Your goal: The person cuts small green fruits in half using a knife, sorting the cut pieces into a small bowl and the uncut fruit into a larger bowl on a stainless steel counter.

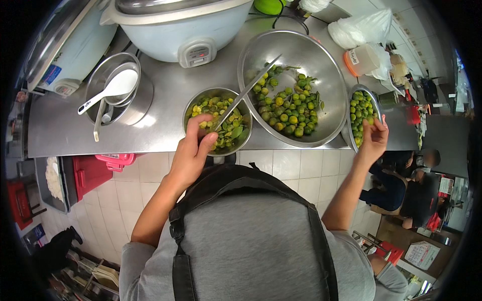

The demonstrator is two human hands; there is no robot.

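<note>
My left hand (201,141) is at the small steel pot (246,140), which holds yellow and green citrus pieces and leaves. Its fingers are around the lower end of a long metal utensil (250,87), whose kind I cannot tell; the far end reaches over the large steel bowl (327,128). Small green limes (290,109), some yellowish, lie in that bowl with a few stems and leaves. At the right, my right hand (372,137) pinches a small yellow-green lime (370,121) over an oval metal container (350,129) full of green limes (360,103).
Two rice cookers (180,30) stand at the back left of the steel counter (165,86). A steel pot (145,94) there holds a white rice paddle (120,82). Plastic bags (361,30) and a tub (363,60) stand at the back right. People (391,188) are at the far right.
</note>
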